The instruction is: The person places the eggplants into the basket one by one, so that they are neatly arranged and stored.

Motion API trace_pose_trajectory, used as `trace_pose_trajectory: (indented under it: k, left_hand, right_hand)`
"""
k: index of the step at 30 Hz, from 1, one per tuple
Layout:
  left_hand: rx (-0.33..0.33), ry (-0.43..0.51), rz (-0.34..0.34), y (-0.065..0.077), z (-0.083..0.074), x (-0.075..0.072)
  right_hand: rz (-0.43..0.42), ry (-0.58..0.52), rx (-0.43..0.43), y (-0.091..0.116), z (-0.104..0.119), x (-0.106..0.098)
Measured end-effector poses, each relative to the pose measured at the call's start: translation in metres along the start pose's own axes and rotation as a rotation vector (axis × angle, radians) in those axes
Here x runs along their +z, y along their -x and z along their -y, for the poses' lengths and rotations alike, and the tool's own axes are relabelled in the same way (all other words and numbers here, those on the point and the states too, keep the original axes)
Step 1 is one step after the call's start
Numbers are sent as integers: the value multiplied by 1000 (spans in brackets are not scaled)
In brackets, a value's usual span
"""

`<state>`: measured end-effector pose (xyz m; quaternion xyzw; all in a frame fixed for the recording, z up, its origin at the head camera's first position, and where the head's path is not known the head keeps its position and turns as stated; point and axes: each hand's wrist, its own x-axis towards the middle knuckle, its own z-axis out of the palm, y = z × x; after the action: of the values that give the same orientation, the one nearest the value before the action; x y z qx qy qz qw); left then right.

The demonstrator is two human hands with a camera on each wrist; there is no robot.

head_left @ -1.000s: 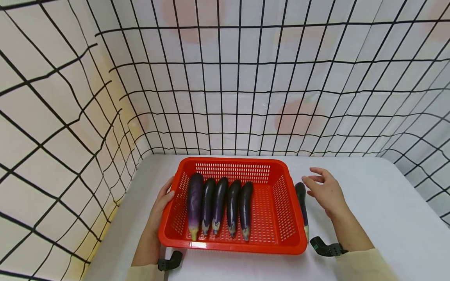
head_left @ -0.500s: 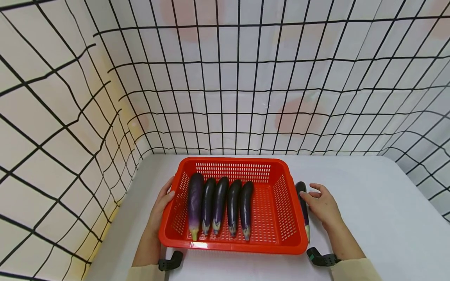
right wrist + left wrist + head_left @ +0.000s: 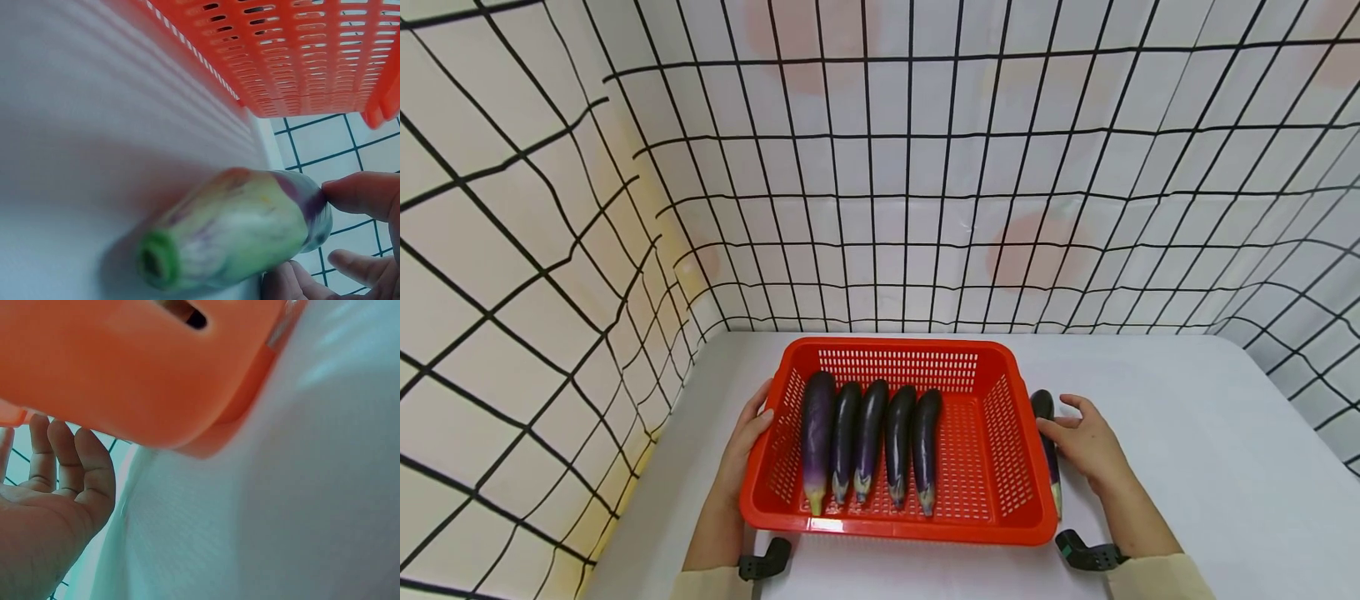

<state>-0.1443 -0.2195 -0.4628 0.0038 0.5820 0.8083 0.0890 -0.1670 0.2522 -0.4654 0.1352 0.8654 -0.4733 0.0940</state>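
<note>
A red plastic basket (image 3: 895, 532) with slotted walls stands in front of me on the white table. Several dark purple eggplants (image 3: 871, 437) lie side by side in its left part, stem ends toward me. My left hand (image 3: 747, 433) holds the basket's left side; in the left wrist view this hand's fingers (image 3: 94, 462) curl up to the rim. To the right of the basket, another eggplant (image 3: 1051, 471) lies on the table. My right hand (image 3: 1090, 442) pinches it, thumb on one side and fingers on the other. Its pale green stem end (image 3: 219, 231) faces the right wrist camera.
A black wire grid (image 3: 910, 196) backed by white sheeting rises behind the table and along both sides. White tabletop (image 3: 1195, 433) extends right of my right hand. Each wrist wears a black strapped camera (image 3: 1086, 552).
My right hand has come down and toward me onto the eggplant beside the basket, and its thumb and fingers have closed on it. My left hand and the basket have stayed in place.
</note>
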Motion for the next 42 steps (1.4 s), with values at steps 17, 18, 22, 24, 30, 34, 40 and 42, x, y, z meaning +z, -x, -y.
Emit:
trace_pose_trajectory:
  k: [17,18,22,24,30,34,40,42]
  left_hand:
    - [-2,-2,4,1,0,0]
    - [-1,-4,5,1,0,0]
    - [1,-6,3,1,-1,0]
    - [2,-4,4,1,-1,1]
    - [-2,6,3,1,-1,1]
    - [8,-6,0,1,0,1]
    - [10,-11,-3,1,1,1]
    - [8,-15,-3,1,1,1]
  right_hand:
    - [-8,5,16,1,2,3]
    - [-11,1,17,1,2,4]
    - [-25,-11,14,2,3,4]
    - [-30,-19,10,3,3,4]
    - [-38,-22,13,4,4,3]
    - [-50,-27,11,4,3,1]
    - [-59,-81,27,6,2,-2]
    - [-63,-122,22,6,2,-5]
